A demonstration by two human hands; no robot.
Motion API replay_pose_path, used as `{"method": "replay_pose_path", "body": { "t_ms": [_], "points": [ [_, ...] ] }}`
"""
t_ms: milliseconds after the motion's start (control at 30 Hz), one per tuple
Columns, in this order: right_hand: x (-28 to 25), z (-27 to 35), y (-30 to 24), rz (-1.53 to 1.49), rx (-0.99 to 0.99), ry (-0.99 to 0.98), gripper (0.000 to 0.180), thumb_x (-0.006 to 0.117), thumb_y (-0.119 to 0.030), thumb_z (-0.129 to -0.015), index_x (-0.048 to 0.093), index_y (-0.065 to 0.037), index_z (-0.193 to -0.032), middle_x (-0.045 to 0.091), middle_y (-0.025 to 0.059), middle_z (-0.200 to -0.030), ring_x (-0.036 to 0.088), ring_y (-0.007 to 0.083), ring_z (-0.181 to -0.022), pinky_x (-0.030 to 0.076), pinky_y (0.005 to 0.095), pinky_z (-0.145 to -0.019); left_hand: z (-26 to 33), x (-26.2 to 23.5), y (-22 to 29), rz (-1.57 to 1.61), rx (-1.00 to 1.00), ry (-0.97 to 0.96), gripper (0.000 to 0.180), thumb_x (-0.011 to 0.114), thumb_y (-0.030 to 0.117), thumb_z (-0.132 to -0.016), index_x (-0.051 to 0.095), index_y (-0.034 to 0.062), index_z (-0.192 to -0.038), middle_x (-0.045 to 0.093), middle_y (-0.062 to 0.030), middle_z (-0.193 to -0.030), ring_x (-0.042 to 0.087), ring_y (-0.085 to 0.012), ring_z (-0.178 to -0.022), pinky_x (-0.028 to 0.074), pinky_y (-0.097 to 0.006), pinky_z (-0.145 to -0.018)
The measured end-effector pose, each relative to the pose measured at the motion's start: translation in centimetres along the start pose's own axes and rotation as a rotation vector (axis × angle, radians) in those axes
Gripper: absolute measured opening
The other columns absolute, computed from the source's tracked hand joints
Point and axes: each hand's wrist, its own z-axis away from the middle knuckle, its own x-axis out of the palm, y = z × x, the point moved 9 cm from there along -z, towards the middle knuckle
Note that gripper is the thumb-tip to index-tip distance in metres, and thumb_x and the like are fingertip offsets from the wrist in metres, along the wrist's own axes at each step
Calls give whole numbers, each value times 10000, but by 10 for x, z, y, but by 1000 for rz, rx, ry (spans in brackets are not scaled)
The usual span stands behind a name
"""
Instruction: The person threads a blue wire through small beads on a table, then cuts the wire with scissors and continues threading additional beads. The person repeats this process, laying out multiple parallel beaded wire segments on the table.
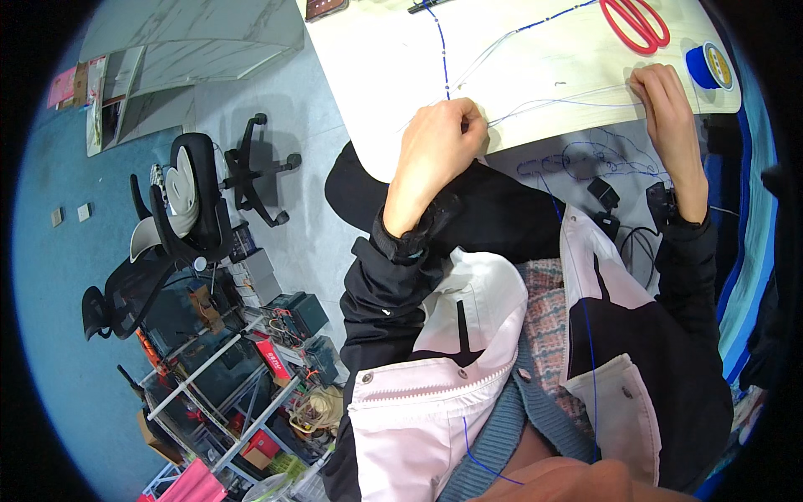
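Note:
Near the table's front edge, my left hand [441, 138] is closed in a pinch beside the lower end of a dark blue knotted cord [442, 54] dotted with small pale beads. Thin blue threads [569, 102] stretch from there to my right hand [663, 99], whose fingers are bent together on them at the table's right side. What lies between the fingertips is mostly hidden. A second beaded length [555, 17] slants up from loose thread ends between the hands. Above my right hand are red-handled scissors [637, 27] and a spool of blue thread [704, 69].
The pale wooden table [368, 92] carries a phone [324, 8] and a black clip [425, 7] along its far side. Black adapters [603, 194] and cables lie below its front edge. To the left stand an office chair [188, 197] and a cluttered metal rack [222, 381].

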Motion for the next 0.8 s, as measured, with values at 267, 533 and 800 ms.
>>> {"method": "replay_pose_path", "body": {
  "t_ms": [267,533,800],
  "points": [
    [0,0,4,10,12,-19,108,585,-52,-875,556,-11,-971,565,127,-933,575,283,-889,480,322,-770,-3,4,-2,-70,-48,-37,170,561,136,-749,649,-9,-748,626,-186,-682,608,-339,-638,484,-388,-625],
    [-6,-2,12,10,7,-19,113,598,-94,-872,573,-15,-948,573,125,-959,574,292,-906,480,334,-797,-6,4,1,-104,-32,-76,190,587,163,-782,645,-15,-813,624,-160,-682,597,-235,-595,473,-321,-606],
    [-15,-3,24,-134,28,-16,97,627,-23,-852,578,23,-922,583,116,-892,590,249,-821,478,286,-717,-3,3,2,-7,-58,-61,182,548,115,-756,639,-41,-764,593,-241,-658,615,-385,-636,479,-403,-617]
  ]
}}
